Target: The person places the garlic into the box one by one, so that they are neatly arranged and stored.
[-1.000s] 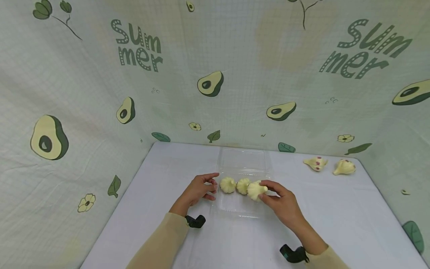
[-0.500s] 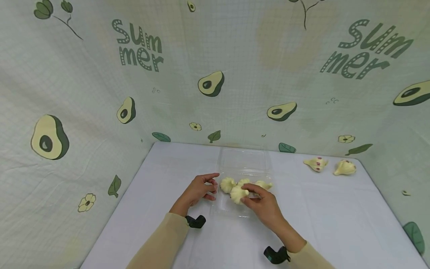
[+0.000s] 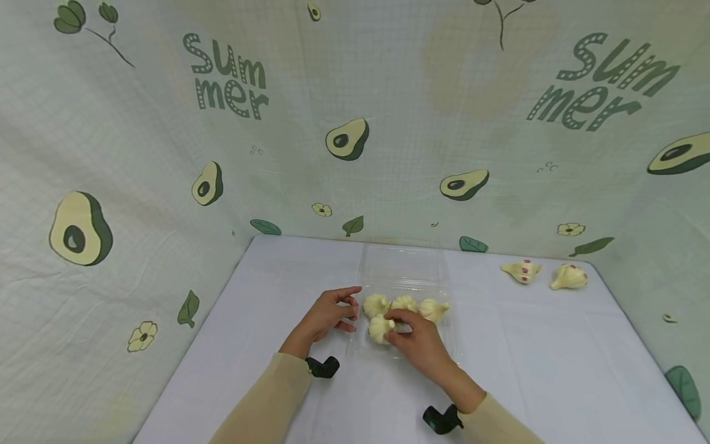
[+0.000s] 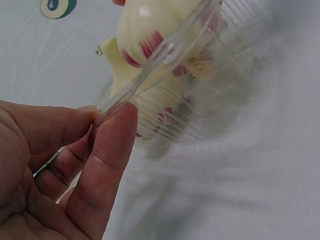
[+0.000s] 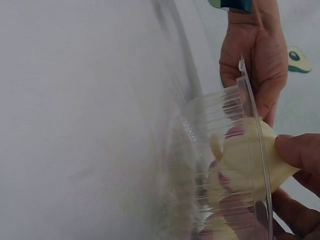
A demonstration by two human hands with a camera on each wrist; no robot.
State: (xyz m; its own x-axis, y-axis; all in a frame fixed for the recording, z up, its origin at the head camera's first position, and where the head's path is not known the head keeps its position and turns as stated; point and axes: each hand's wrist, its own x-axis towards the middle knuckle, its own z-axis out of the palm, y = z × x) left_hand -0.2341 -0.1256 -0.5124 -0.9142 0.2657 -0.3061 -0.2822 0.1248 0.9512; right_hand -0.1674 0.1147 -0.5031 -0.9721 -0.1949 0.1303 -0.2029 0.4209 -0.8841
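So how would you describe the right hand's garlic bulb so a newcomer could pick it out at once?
On the white table, find the open clear plastic clamshell container. Three garlic bulbs line up across it; the held garlic bulb is on the near side, in front of the leftmost. Unlike its neighbours, it is pinched by the right hand at its stem.
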